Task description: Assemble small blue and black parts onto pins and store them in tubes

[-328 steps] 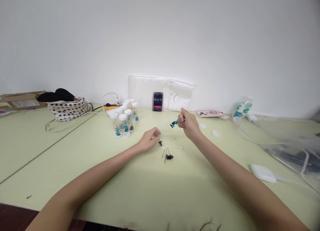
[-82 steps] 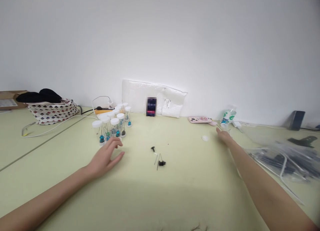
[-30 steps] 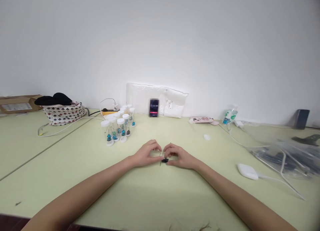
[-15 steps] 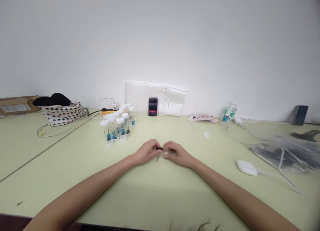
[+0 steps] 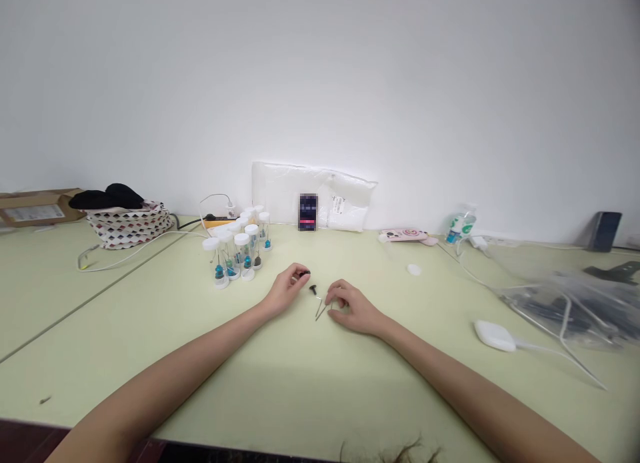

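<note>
Green table (image 5: 280, 383), capped tubes (image 5: 242, 239), black piece (image 5: 313, 289)

Softly, evenly lit — faintly shadowed on the tabletop (image 5: 300, 396) nearer than the right hand (image 5: 353, 306). Blurred well right of it, over clear plastic (image 5: 575, 309); pixelated beyond, on the phone screen (image 5: 307, 213) — stretched at edges.

held part (image 5: 306, 273) black; table (image 5: 300, 383) pale green; basket (image 5: 131, 227) white, dark diamonds
</note>
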### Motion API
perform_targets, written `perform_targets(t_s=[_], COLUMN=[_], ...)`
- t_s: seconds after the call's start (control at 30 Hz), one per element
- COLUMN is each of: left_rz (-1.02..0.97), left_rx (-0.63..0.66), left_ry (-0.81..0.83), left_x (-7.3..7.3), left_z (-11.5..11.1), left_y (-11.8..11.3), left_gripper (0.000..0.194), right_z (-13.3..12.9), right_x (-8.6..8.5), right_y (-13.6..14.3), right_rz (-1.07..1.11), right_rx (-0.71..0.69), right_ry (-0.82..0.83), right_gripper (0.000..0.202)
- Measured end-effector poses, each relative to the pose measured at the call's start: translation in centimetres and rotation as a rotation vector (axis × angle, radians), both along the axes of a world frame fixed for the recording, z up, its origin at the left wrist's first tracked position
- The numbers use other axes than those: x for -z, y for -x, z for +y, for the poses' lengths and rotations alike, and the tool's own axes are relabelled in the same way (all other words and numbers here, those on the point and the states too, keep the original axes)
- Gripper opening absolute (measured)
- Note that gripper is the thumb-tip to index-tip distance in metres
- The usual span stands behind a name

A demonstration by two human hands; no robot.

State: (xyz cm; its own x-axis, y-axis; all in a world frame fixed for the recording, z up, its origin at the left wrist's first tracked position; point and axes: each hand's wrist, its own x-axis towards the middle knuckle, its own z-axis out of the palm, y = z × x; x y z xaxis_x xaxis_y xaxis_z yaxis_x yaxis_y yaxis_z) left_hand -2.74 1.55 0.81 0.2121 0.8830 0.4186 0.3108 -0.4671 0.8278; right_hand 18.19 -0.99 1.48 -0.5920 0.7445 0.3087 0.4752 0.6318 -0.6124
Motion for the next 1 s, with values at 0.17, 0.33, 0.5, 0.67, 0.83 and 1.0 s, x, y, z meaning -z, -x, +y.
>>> perform_targets(t_s=[0.17,0.33,0.5,0.67,0.83,1.0], left_rz=[0.028,0.021,-0.010,-0.005,-0.026,-0.002], left_rx=[0.043,0.075,0.142,0.175,0.205,0.189], left_ry=[-0.013,-0.016,0.015,0.046,0.070,0.047], left_x=[0.0,0.5,0.4,0.3,0.4,0.1], left_z=[0.1,0.4,0.3,-0.1,-0.2,-0.6], left_y=[0.1,0.0,0.0,0.1,0.1,-0.1], left_gripper=[0.025,0.024,0.025,0.027,0.027,0.027], right_z=[0.3,0.9,1.0,0.8,0.7,0.4], right_x=[-0.7,-0.6,-0.8,-0.9,-0.7,-0.7], right_y=[0.1,0.3,0.3,0.3,0.3,-0.3], right_rz=[-0.074,-0.122,-0.182,-0.222,-0.235,-0.117], right_rx=[-0.013,-0.046,-0.084,-0.106,-0.116,-0.010], right_ry=[0.038,0.048,0.033,-0.025,-0.064,0.069], right_gripper=[0.011,0.004,0.008,0.007,0.007,0.010])
